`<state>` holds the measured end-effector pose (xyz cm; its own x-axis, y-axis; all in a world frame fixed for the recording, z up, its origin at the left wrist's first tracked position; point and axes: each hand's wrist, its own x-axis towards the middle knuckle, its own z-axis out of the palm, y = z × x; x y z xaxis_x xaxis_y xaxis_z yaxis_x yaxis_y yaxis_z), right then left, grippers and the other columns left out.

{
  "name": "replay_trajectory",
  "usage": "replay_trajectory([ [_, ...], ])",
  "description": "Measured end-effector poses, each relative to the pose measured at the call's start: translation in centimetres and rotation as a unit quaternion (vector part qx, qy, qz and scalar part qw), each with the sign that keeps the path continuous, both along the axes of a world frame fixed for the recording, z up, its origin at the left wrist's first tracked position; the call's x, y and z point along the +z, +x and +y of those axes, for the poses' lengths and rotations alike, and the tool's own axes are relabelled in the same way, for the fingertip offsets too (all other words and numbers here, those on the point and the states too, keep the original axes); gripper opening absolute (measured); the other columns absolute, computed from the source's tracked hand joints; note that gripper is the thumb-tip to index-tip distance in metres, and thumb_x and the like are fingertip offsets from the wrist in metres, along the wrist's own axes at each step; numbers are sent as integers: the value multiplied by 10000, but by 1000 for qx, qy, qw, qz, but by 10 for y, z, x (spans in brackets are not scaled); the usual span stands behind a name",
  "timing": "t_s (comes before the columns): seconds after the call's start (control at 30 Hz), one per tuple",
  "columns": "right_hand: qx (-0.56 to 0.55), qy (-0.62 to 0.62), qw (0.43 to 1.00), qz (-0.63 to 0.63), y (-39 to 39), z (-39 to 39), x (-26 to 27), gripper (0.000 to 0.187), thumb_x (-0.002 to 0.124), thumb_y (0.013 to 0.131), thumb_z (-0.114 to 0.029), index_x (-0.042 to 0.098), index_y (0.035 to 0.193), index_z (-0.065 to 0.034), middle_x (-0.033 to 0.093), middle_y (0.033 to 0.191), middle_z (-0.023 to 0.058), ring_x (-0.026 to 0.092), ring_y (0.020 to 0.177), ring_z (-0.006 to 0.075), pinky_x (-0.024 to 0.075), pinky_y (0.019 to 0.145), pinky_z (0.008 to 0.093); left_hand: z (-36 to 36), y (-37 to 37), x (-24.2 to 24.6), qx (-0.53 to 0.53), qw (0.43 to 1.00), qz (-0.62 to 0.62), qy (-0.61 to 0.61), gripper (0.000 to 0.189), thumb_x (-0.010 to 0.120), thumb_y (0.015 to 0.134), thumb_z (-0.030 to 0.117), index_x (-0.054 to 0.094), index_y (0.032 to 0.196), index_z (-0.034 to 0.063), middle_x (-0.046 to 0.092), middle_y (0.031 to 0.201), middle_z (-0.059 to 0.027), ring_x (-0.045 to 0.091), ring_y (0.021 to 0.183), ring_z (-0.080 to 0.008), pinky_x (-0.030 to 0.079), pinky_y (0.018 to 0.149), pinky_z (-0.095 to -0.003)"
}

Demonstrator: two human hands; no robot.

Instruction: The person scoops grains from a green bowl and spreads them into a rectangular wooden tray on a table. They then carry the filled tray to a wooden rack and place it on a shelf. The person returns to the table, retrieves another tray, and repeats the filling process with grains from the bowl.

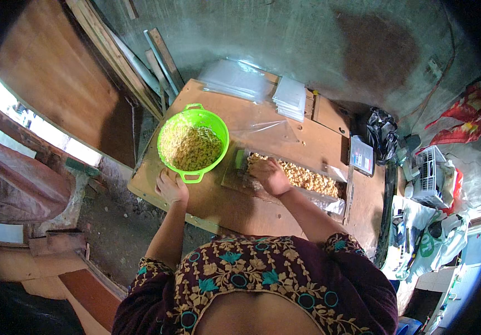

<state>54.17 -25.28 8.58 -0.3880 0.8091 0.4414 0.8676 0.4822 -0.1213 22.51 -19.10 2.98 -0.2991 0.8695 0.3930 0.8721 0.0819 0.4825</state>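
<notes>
A bright green plastic colander-shaped basin with two handles [225, 144] stands at the left of the wooden table [236, 213], partly filled with small pale-brown pieces of food [194, 146]. My left hand [172, 186] is at the basin's near rim, just left of its near handle; its fingertips are partly hidden. To the right, a long narrow tray lined with clear plastic [332, 205] holds similar light-brown pieces [311, 180]. My right hand [270, 176] rests over the tray's left part with its fingers bent down at the pieces; whether it grips any cannot be seen.
Stacks of clear plastic bags [234, 81] [289, 98] lie along the table's back edge, with a loose clear sheet [265, 130] before them. A plastic container [362, 155] and a black bag [380, 134] are at the right. Wooden planks [165, 58] lean on the wall.
</notes>
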Motion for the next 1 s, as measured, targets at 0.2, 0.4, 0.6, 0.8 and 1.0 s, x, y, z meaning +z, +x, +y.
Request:
replay_trajectory([
  [0.2,-51,-58,997,15,12,-2,6,301,543,736,-107,633,1023,-101,599,1075,96,536,1006,272,434,886,375,-1,1,3,-6,1000,-8,-6,464,570,760,271,470,1157,54,507,1176,-117,445,1123,-291,277,940,-463],
  [0.4,-74,-103,991,37,3,24,2,328,511,736,-86,626,1043,-98,597,1058,120,532,1017,289,436,891,355,-2,0,3,-12,1000,6,-22,447,529,791,242,442,1183,47,493,1162,-143,445,1104,-314,266,946,-478],
  [0.6,-87,-115,989,43,-4,30,2,294,551,748,-169,619,1024,-92,586,1086,101,524,1037,281,417,907,384,1,2,0,-1,1000,16,3,450,564,764,224,452,1167,56,497,1174,-117,440,1122,-295,267,952,-473],
  [0.8,-141,-35,989,-16,-11,12,-8,258,544,782,-250,628,980,-109,570,1101,70,484,1111,263,380,943,412,1,-2,0,-4,997,30,-64,474,477,828,368,452,1179,50,500,1173,-136,444,1116,-314,280,937,-487],
  [1.0,-113,21,993,1,29,-14,-18,263,574,754,-198,617,991,-91,578,1093,85,518,1061,271,411,916,392,5,-3,-7,-18,999,18,-22,613,387,851,553,462,1183,44,506,1166,-153,455,1106,-324,284,929,-488],
])
